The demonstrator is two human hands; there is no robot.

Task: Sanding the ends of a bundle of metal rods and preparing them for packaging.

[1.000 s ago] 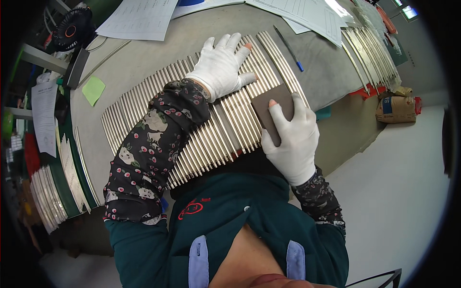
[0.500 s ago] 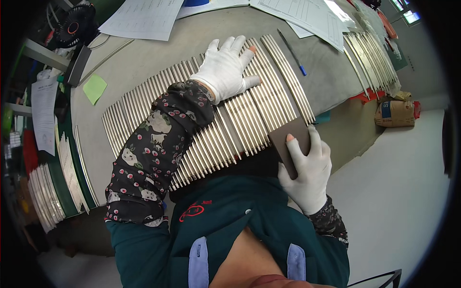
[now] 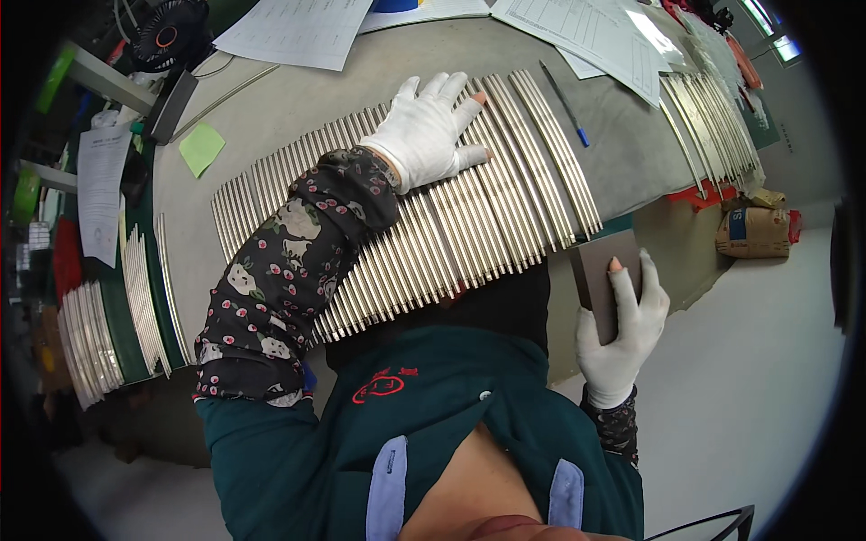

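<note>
A long row of thin, curved metal strips (image 3: 505, 203) lies side by side across the grey table (image 3: 298, 113). My left hand (image 3: 431, 128), in a white glove, rests flat on the far part of the row with its fingers spread. My right hand (image 3: 621, 332), also gloved, holds a dark brown rectangular block (image 3: 595, 275) just off the near edge of the table, clear of the strips.
More metal strips lie at the far right (image 3: 713, 126) and in stacks on the left (image 3: 135, 288). Paper sheets (image 3: 298, 32), a blue pen (image 3: 564, 104), a green sticky note (image 3: 200, 147) and a small black fan (image 3: 167, 36) sit at the back. A cardboard box (image 3: 756, 233) is on the floor.
My right hand has pulled the brown block back along the strips and off their near ends, past the table edge. The left hand has stayed pressed on the row.
</note>
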